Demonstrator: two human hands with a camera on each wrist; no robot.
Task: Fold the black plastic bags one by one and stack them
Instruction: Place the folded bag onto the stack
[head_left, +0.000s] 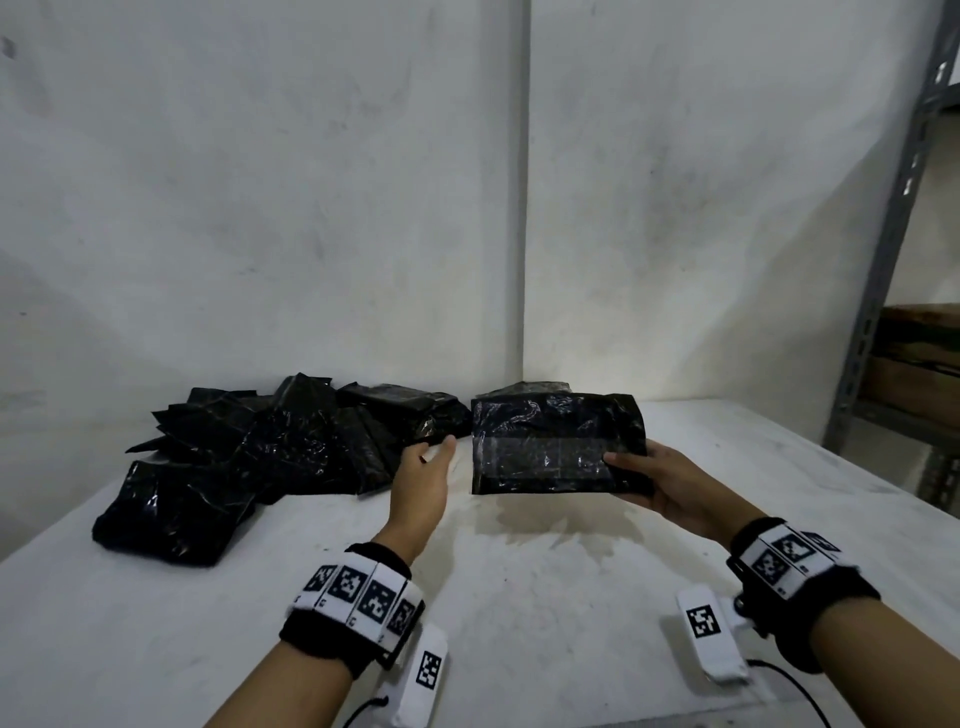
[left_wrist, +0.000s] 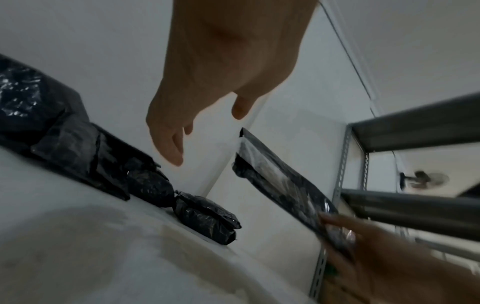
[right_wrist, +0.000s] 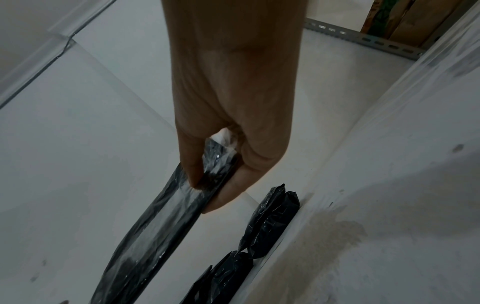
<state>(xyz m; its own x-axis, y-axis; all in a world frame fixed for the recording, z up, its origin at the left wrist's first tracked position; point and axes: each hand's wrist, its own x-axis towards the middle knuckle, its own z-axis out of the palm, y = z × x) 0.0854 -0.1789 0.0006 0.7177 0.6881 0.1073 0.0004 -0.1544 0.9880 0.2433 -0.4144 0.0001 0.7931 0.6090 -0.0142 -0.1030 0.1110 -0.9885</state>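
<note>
Folded black bag (head_left: 558, 444) is up in the air over the white table (head_left: 571, 597), just in front of the wall corner, pinched at its R edge by the right hand (head_left: 670, 491) w/ thumb on top & fingers under; left hand (head_left: 423, 475) hangs empty just beside its L edge, fingers loosely straight. One dark bag (head_left: 530, 388) shows behind it near the corner, prob. the start of a stack, tho mostly hidden. Big heap of black bags (head_left: 270, 447) lies well to the L on the table, so I'd say task is early: this bag looks ready to set down, most of the pile left to do.
</note>
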